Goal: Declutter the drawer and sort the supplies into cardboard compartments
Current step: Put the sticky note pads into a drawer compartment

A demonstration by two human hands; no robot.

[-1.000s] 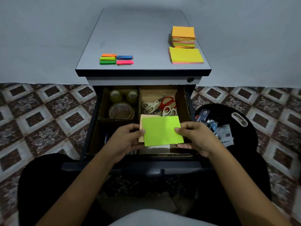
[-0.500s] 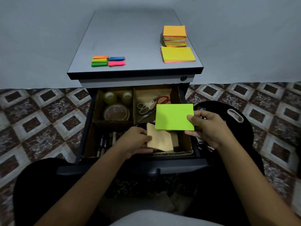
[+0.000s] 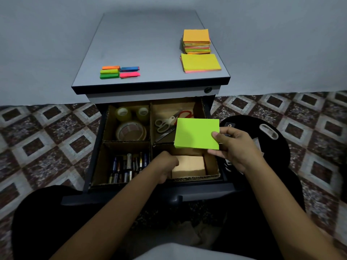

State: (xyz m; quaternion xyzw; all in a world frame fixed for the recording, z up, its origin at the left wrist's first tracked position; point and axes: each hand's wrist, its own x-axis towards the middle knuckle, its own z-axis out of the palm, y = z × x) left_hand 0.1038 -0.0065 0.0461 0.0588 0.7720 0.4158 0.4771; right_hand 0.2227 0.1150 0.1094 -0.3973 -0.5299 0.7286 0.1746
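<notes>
While the right hand pinches the flat, rectangular lime-green paper pad at its right edge, thumb on top, the pad hangs right of centre above the drawer, face up, long axis left-right. Left hand sits in the lower-right cardboard compartment against the matte tan pad; fingers hidden, so can't tell the grip.

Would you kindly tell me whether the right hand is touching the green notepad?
Touching: head view shows the right hand pinching the green notepad, thumb on top.
</notes>
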